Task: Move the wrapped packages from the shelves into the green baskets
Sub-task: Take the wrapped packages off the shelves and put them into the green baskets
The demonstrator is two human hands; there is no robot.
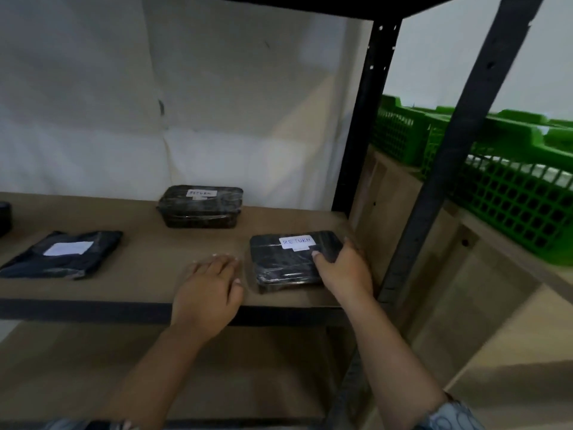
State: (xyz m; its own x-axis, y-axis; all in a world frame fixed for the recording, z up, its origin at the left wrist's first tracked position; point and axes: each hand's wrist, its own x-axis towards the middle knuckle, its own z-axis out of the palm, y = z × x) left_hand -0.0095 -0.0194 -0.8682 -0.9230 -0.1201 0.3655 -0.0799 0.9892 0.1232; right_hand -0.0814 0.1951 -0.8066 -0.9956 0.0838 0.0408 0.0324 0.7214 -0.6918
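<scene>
The RETURN-labelled package (290, 263) lies at the front right corner of the shelf (139, 285), my right hand (344, 270) curled round its right edge, my left hand (210, 287) flat and empty beside it. I'd hook fingers underneath before lifting, then swing right to the green baskets (511, 206).

Gripping near-right wrapped package (288, 265) on shelf (148, 243) with right hand (344, 271), resting left hand (210, 287) flat just beside it, green baskets (511, 206) off right

L hand (210, 283), R hand (344, 271): bare, forearms uncovered to approx elbow. R sleeve (449, 417): grey-blue fabric w/ white oval-ring print. L sleeve (65, 425): bluish sliver at btm edge, blurred, print unclear
</scene>
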